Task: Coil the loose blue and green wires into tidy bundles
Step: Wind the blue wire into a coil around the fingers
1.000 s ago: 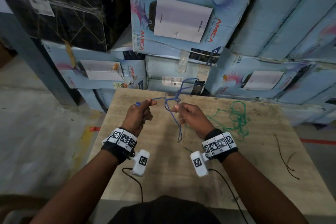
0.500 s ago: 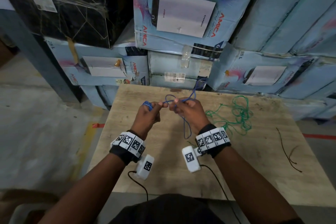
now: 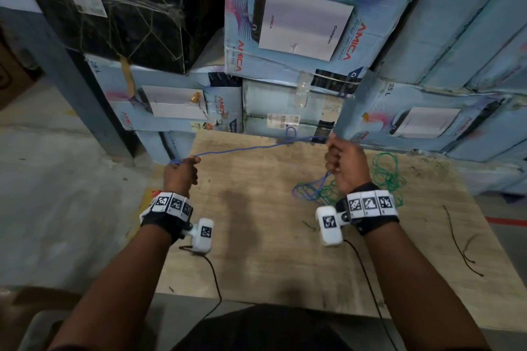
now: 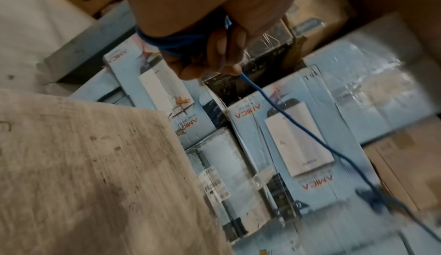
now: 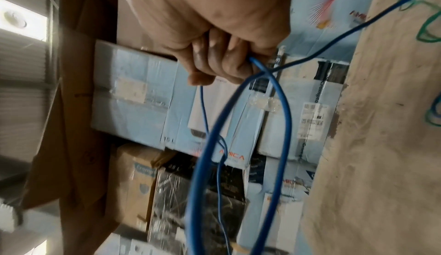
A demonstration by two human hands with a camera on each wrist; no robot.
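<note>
1. A person stands at a wooden worktop (image 3: 256,236) that fills the lower centre of the head view, with both arms reaching forward.
2. The left hand (image 3: 181,177), left of centre, has its grip pinched on one part of a blue wire (image 3: 242,148), with a few turns of the wire wrapped around its fingers (image 4: 222,51).
3. The right hand (image 3: 346,164), right of centre, has its grip curled in a fist around the same wire.
4. Between the hands the blue wire stretches above the worktop, with a small loop near the right hand.
5. Below the right fist, more blue wire hangs in loose loops onto the worktop.
6. A green wire (image 3: 387,174) lies in a loose tangle on the worktop, just right of the right hand.
7. Thin dark strands (image 3: 459,248) lie at the worktop's right side.
8. Blue cartons (image 3: 299,23) are stacked behind the worktop, across the upper frame.
</note>
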